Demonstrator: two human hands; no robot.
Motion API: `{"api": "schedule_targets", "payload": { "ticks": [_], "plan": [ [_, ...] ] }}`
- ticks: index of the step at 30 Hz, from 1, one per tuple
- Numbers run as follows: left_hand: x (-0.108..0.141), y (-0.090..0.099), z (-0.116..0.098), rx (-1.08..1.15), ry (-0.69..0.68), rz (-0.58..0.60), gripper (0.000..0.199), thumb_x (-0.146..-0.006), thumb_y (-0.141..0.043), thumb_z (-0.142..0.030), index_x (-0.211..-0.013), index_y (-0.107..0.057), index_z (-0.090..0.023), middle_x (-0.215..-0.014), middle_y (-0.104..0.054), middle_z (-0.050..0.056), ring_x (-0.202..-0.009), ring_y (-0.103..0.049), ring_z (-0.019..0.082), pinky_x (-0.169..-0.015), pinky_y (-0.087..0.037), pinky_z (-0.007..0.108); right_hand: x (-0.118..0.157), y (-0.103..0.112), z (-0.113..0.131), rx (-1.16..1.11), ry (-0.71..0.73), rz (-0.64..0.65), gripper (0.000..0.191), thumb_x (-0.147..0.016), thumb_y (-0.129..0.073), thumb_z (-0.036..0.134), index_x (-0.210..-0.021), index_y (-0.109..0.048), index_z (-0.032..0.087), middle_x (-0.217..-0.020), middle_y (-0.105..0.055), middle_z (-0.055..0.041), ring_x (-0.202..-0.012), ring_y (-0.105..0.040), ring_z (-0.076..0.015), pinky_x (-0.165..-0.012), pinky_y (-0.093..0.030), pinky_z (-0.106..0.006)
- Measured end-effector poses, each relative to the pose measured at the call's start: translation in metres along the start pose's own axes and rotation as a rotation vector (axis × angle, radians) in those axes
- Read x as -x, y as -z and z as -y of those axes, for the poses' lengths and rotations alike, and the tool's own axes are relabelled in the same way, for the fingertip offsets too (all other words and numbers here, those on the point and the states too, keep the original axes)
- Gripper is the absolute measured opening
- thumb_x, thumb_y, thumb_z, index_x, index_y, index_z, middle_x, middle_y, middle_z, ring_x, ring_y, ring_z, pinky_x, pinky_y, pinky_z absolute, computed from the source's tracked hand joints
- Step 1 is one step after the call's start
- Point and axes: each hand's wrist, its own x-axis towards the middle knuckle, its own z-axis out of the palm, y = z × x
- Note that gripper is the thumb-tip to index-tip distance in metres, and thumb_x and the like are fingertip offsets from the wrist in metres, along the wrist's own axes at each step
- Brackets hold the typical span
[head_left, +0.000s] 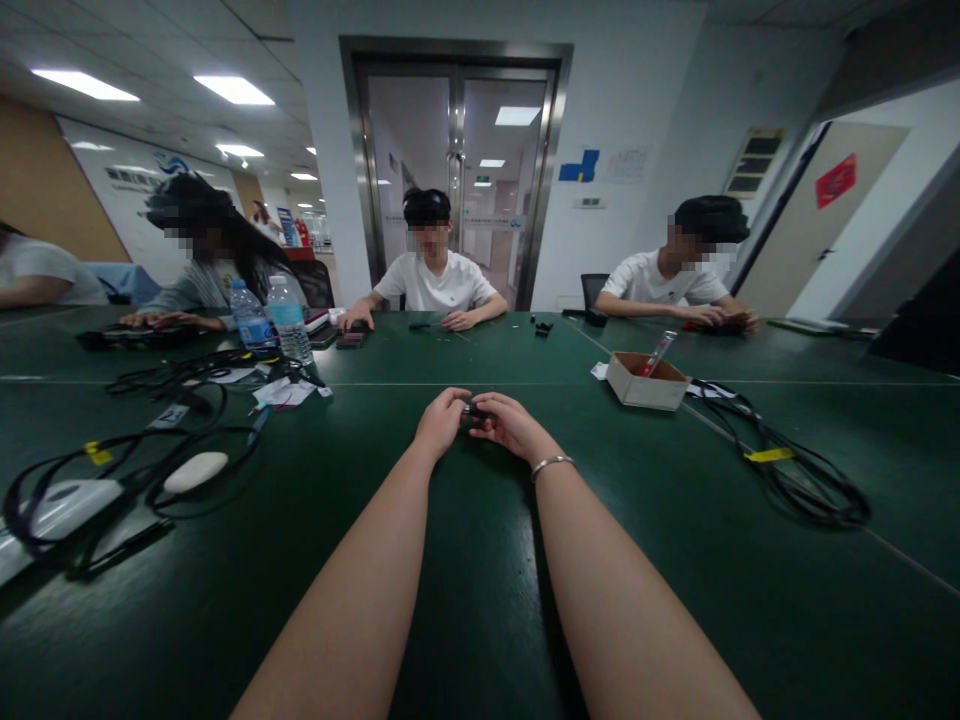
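Note:
Both my arms reach forward over the dark green table point(480, 540). A small black object point(474, 411) with a shiny, light end is held between my hands; what it is, I cannot make out. The fingers of my left hand point(441, 422) close on its left end. My right hand point(511, 424), below a silver bracelet point(553, 465) on the wrist, has its fingers bent around the right end. The fingers partly hide the object.
Coiled black cables point(806, 480) lie right, beside a small open box point(646, 392) holding a tube. At left are more cables, a white mouse point(196, 472) and two bottles point(289, 325). Several people sit across the table; small black pieces point(542, 328) lie near one.

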Motion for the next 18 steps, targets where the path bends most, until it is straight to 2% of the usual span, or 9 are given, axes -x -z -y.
{"api": "schedule_targets", "payload": {
  "ticks": [3, 9, 13, 15, 18],
  "plan": [
    [-0.0013, -0.0004, 0.0022, -0.003, 0.003, 0.008, 0.027, -0.083, -0.043, -0.029, -0.097, -0.064, -0.019, -0.068, -0.059, 0.001, -0.060, -0.053, 0.013, -0.053, -0.039, 0.022, -0.0001, 0.0003, 0.0000, -0.005, -0.005, 0.007, 0.007, -0.080, -0.061, 0.009, -0.080, -0.060, 0.016, -0.063, -0.059, 0.0015, -0.042, -0.048, -0.0059, -0.059, -0.060, -0.033],
    [-0.0024, -0.0004, 0.0026, 0.004, -0.007, 0.033, 0.027, -0.082, -0.043, -0.028, -0.095, -0.065, -0.017, -0.064, -0.058, 0.001, -0.057, -0.052, 0.012, -0.052, -0.038, 0.021, 0.0011, -0.0008, 0.0008, -0.005, -0.001, 0.023, 0.007, -0.080, -0.060, 0.008, -0.081, -0.059, 0.015, -0.061, -0.060, 0.0007, -0.041, -0.047, -0.0059, -0.059, -0.059, -0.032],
    [-0.0008, -0.0002, 0.0004, -0.003, -0.011, 0.048, 0.031, -0.085, -0.040, -0.033, -0.093, -0.065, -0.017, -0.057, -0.053, -0.001, -0.053, -0.049, 0.013, -0.050, -0.036, 0.022, 0.0025, -0.0017, 0.0018, -0.005, -0.005, 0.019, 0.011, -0.081, -0.054, 0.007, -0.081, -0.060, 0.016, -0.061, -0.060, 0.0010, -0.042, -0.047, -0.0067, -0.059, -0.059, -0.032],
    [-0.0004, -0.0002, -0.0006, -0.001, -0.005, 0.056, 0.032, -0.085, -0.038, -0.034, -0.093, -0.065, -0.018, -0.062, -0.056, 0.000, -0.054, -0.049, 0.013, -0.050, -0.036, 0.022, 0.0023, -0.0014, 0.0016, -0.005, -0.006, 0.018, 0.011, -0.081, -0.054, 0.006, -0.081, -0.060, 0.016, -0.061, -0.060, 0.0008, -0.042, -0.048, -0.0068, -0.059, -0.059, -0.031],
    [-0.0005, -0.0003, -0.0014, 0.020, 0.001, 0.044, 0.029, -0.083, -0.039, -0.029, -0.093, -0.065, -0.019, -0.080, -0.063, 0.003, -0.064, -0.054, 0.013, -0.054, -0.039, 0.022, 0.0011, -0.0002, 0.0004, -0.011, 0.002, 0.017, 0.008, -0.080, -0.058, 0.007, -0.080, -0.060, 0.016, -0.064, -0.061, 0.0005, -0.042, -0.047, -0.0063, -0.059, -0.060, -0.032]
  ]
}}
